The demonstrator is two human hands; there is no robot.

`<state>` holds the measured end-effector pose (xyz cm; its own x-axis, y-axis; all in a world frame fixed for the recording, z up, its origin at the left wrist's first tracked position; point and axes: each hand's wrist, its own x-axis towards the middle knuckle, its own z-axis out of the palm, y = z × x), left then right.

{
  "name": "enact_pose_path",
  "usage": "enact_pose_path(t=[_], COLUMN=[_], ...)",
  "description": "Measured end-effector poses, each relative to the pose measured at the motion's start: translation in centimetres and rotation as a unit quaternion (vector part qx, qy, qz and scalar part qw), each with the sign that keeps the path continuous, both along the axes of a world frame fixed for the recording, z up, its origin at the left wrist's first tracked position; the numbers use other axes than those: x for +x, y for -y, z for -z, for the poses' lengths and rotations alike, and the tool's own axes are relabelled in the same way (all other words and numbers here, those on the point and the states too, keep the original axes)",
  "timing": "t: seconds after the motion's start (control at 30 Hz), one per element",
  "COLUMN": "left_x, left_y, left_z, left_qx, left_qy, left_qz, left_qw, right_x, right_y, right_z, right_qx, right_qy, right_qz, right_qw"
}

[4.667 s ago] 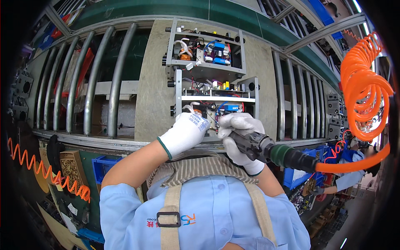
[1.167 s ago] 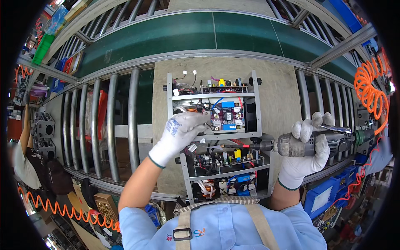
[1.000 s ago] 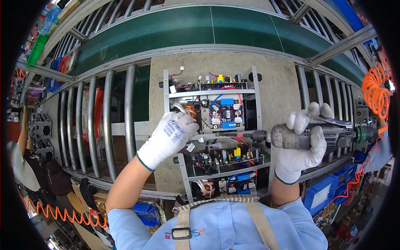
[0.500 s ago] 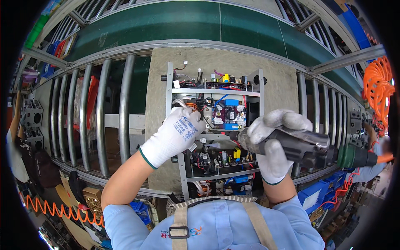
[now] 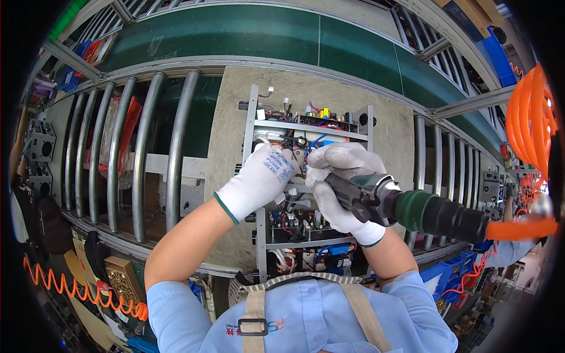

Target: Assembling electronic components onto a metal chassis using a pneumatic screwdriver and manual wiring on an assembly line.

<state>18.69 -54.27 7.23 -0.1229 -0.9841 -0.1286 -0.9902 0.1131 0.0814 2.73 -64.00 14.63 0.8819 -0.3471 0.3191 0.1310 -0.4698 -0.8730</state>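
Gripping the pneumatic screwdriver [image 5: 406,206] tightly in your gloved right hand [image 5: 341,182], you rest your left hand [image 5: 262,179], fingers curled, on the electronics chassis [image 5: 306,194] lying on the beige board [image 5: 226,153]. White square labels dot its wiring; blue bins [image 5: 450,276] sit lower right.

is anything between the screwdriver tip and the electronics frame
Nothing visible does. The right hand points the pneumatic screwdriver into the metal frame; its tip is hidden behind that hand. The left hand rests beside it.
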Motion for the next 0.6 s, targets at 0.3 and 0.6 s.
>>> enact_pose_path(t=[0.3, 0.6], left_x=[0.6, 0.6], left_y=[-2.5, -2.8], left_z=[0.8, 0.8], left_qx=[-0.118, -0.129], left_qy=[-0.183, -0.177], left_qz=[-0.026, -0.011], left_qw=[0.976, 0.976], right_x=[1.2, 1.7], right_y=[-0.6, -0.3], right_z=[0.1, -0.4], right_qx=[0.207, 0.111], right_qy=[0.125, 0.054], right_qz=[0.019, -0.017], right_qw=[0.97, 0.992])
